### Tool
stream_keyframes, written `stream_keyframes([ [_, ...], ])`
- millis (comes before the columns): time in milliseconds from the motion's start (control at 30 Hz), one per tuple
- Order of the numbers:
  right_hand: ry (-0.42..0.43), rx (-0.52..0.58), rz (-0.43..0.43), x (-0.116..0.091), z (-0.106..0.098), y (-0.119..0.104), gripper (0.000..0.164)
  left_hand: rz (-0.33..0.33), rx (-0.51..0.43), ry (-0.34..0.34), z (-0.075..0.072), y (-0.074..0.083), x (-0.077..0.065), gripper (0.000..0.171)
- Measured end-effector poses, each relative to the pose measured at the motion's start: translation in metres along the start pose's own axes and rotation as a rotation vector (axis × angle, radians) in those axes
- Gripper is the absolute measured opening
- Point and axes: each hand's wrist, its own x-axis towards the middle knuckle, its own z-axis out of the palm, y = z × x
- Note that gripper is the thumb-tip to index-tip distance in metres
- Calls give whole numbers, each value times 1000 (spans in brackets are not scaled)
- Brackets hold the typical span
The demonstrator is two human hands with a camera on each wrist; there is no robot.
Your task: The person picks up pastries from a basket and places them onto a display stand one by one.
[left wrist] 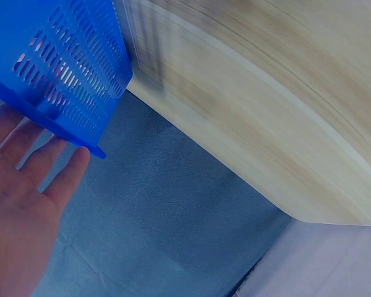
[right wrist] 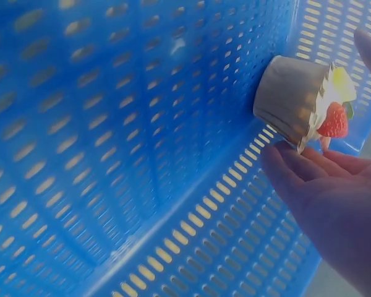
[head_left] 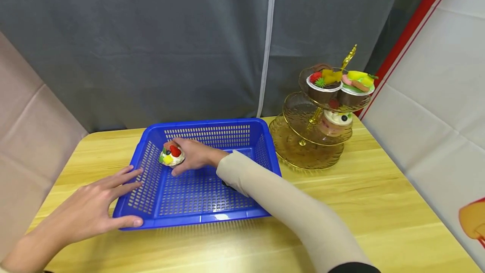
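Observation:
A cupcake topped with white cream, a strawberry and other fruit stands in the left part of a blue perforated plastic basket. My right hand reaches into the basket around it. In the right wrist view, the fingers of that hand lie along one side of the pale cup, while the thumb is apart from it. The cup's base is against the basket floor there. With fingers spread, my left hand rests at the basket's left rim, its fingertips touching the rim in the left wrist view.
Right of the basket stands a three-tier amber glass stand with gold edges. Two dark cups of fruit-topped dessert sit on its top tier, and a cream-topped dessert on the middle one. A grey curtain hangs behind the wooden table.

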Motion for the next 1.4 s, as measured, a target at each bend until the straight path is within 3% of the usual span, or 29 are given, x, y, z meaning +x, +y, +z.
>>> stream_keyframes([
  [400, 78, -73, 42, 5, 10, -4, 66, -11, -6, -22, -1, 1, 0, 84],
  [667, 105, -90, 22, 6, 14, -4, 64, -26, -8, -41, -2, 2, 0, 84],
  [933, 134, -84, 9, 7, 18, -3, 64, -4, -1, -9, 0, 1, 0, 83],
  [1400, 139, -53, 53, -1, 2, -13, 64, 20, 6, 18, 1, -1, 0, 83],
])
